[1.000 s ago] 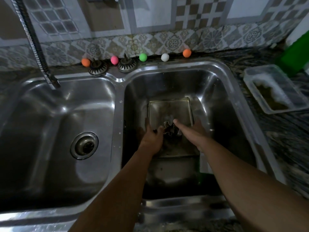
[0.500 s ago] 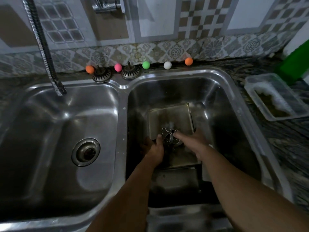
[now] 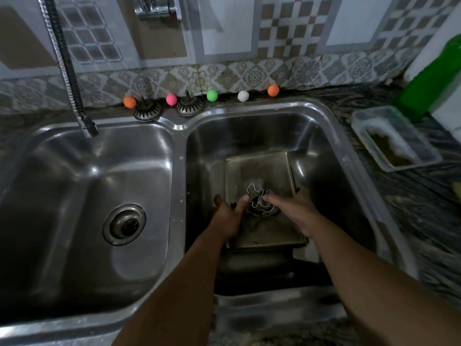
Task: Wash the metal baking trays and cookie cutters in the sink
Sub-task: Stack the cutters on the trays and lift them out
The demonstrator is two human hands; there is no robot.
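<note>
A rectangular metal baking tray [image 3: 257,168] lies in the right basin [image 3: 324,136] of a steel double sink. Under its near end sits a darker pan [image 3: 262,268], mostly hidden. A thin wire-like metal cookie cutter [image 3: 252,190] is held just above the tray's middle. My left hand [image 3: 228,217] pinches its left side with the thumb. My right hand [image 3: 296,211] pinches its right side with the fingertips. The cutter's near part is hidden behind my fingers.
The left basin [image 3: 74,196] has an open drain [image 3: 124,224], with a flexible faucet hose [image 3: 66,66] above. Two strainer plugs [image 3: 147,111] and several small coloured balls [image 3: 212,95] line the back ledge. A clear plastic tub [image 3: 424,149] with foam and a green bottle [image 3: 436,76] stand at the right.
Both hands have closed in on the cookie cutter and raised it a little off the tray. The view has tilted up slightly.
</note>
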